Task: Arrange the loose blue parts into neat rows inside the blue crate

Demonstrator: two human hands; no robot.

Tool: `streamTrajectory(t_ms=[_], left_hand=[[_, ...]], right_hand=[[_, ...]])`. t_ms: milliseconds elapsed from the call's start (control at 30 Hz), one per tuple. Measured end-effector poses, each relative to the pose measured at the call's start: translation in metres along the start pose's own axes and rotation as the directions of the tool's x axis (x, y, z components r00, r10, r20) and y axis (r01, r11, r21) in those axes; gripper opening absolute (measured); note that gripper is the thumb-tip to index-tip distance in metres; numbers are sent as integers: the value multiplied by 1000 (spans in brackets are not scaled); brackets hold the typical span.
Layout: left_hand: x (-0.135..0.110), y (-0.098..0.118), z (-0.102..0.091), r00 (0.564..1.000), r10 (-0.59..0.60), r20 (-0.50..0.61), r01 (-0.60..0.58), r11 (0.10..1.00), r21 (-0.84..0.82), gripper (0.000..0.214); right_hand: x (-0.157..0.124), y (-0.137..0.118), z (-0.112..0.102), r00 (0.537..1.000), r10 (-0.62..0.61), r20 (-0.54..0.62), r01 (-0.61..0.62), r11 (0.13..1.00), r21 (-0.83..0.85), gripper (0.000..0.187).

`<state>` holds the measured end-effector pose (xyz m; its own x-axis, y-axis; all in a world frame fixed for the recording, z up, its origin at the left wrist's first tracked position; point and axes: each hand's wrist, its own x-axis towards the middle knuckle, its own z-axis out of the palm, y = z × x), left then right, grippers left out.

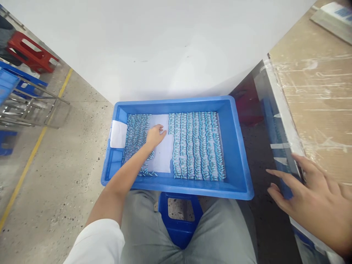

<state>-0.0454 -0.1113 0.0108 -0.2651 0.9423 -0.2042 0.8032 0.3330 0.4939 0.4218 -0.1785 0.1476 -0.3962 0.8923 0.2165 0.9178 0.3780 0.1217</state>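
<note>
A blue plastic tray rests on a blue stool between my knees. Inside lies a white sheet with several small blue-and-white parts lined up in rows on the right and a loose heap of the same parts on the left. My left hand reaches into the tray, fingers curled over the sheet beside the heap; whether it holds a part is hidden. My right hand hovers outside the tray at the table edge, fingers spread, holding nothing.
A brown table top wrapped in film runs along the right. A white wall stands behind the tray. On the concrete floor at the left are a yellow line, a metal rack, blue crates and a red stool.
</note>
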Motion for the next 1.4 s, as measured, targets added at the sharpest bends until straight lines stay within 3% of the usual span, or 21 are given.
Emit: streamTrajectory(t_ms=[167,300,500,633,833,1133,1400], left_hand=[[-6,-50,-35,993,-8,117,-6,993,119,32],[-11,-64,-38,983,49,178,-84,977,197,38],[-13,-57,-28,932,231,280,-300,924,236,35],[-15,-59,-26,908,286,305,-351,919,182,31],[-13,-58,-18,922,291,256,-335,930,148,21],[-20,-19,13,953,255,165,-283,942,178,22],[-23,1,20,975,168,148,-190,970,153,20]], right_hand=[[-3,3,7,1000,13,8,-13,999,32,35],[-3,4,10,999,36,13,-36,999,23,39],[0,3,5,1000,0,7,0,1000,-22,46],[-1,4,6,1000,-8,-1,8,1000,-26,46],[0,2,6,1000,21,23,-21,1000,0,41],[1,-2,3,999,16,35,-17,1000,17,44],[-1,-2,3,997,47,58,-50,998,42,40]])
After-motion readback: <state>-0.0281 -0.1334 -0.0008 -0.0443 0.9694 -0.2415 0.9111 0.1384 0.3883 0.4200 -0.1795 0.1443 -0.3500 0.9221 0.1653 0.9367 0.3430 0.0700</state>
